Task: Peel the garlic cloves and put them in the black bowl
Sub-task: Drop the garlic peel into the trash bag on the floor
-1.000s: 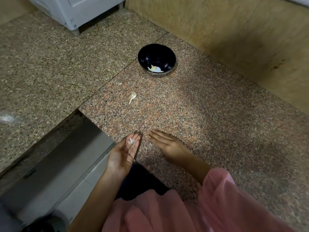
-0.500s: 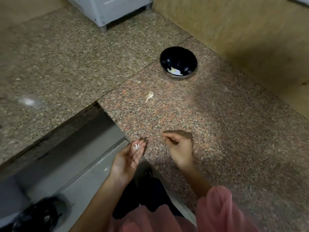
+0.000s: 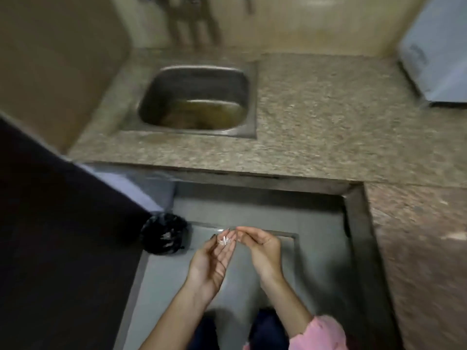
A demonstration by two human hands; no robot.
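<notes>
Swinging away from the reddish counter, the view is now taking in the steel sink (image 3: 199,99) and the floor below the worktop; the black bowl and the loose clove that were lying on the granite are no longer showing, so their place cannot be given from here. Both hands have come off the counter and are now hanging over the floor, close beside a bin lined with a black bag (image 3: 164,233); the left hand (image 3: 211,263) is lying open, palm up, cupping a few pale scraps of garlic skin (image 3: 224,240) near its fingertips; the right hand (image 3: 262,251) is loosely curled, its fingertips nearly touching those of the left, and whether it is pinching anything cannot be told. My reading is that the person is clearing peel into the bin rather than peeling, so the task is pausing for tidying, with at least one clove probably still waiting on the counter. No brand, label or writing is readable anywhere; the picture is blurring with motion, and the pale appliance (image 3: 437,51) at the right is showing no legible marking.
</notes>
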